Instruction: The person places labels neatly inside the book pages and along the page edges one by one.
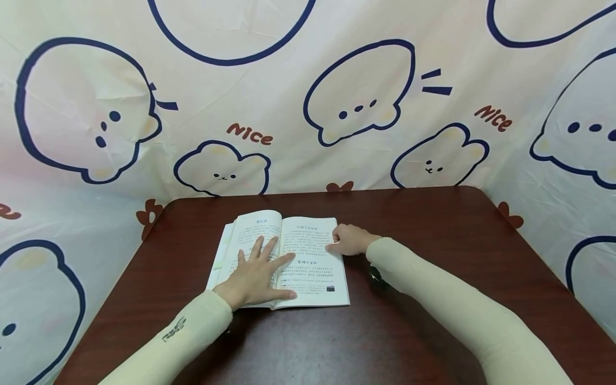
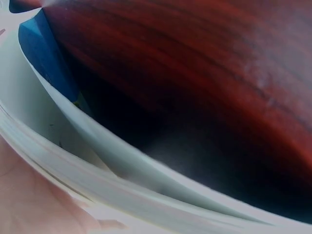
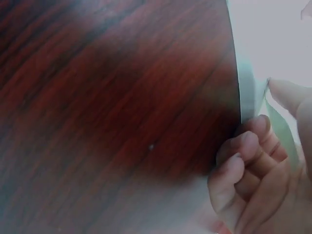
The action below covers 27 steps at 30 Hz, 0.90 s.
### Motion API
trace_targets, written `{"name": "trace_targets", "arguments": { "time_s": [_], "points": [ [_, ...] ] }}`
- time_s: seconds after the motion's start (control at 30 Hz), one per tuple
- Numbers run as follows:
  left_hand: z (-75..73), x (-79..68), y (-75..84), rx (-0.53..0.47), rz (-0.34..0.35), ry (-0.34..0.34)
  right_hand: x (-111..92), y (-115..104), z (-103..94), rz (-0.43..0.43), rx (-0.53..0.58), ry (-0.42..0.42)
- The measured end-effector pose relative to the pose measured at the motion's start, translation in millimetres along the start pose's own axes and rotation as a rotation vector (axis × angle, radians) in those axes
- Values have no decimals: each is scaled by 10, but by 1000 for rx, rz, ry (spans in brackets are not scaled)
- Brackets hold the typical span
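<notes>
An open book [image 1: 313, 235] lies on the dark wooden table, printed pages facing up. My left hand [image 1: 255, 275] rests on it with fingers spread, mostly over the left page and across the middle fold. At the right edge of the book is my right hand [image 1: 353, 239], its fingers curled and its thumb on the page margin. In the right wrist view a pale green sticky tab [image 3: 282, 124] shows between that thumb and the fingers [image 3: 243, 146]. Page edges [image 2: 122, 190] and part of the left hand appear in the left wrist view.
The brown table [image 1: 409, 342] extends around the book on all sides. A cloth [image 1: 366, 160] printed with cartoon outlines hangs behind and beside it. A small greenish mark [image 1: 218, 264] sits near the book's left edge. Something blue [image 2: 48, 53] shows beneath the pages.
</notes>
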<state>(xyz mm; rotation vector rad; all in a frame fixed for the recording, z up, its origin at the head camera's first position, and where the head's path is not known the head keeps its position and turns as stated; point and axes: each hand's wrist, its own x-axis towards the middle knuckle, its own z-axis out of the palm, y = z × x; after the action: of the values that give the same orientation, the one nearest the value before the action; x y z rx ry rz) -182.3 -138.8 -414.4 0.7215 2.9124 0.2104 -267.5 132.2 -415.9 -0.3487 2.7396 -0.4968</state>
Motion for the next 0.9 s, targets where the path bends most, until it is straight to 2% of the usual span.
{"name": "trace_targets", "arguments": {
  "time_s": [0.4,0.57,0.9],
  "points": [
    [22,5,-2,-6,-1,0,44,-43,11,121,-125,16],
    [23,3,-3,-8,3,7,53,-10,0,175,-65,16],
    [15,1,19,-6,7,3,28,4,-4,162,36,-1]
  ]
}}
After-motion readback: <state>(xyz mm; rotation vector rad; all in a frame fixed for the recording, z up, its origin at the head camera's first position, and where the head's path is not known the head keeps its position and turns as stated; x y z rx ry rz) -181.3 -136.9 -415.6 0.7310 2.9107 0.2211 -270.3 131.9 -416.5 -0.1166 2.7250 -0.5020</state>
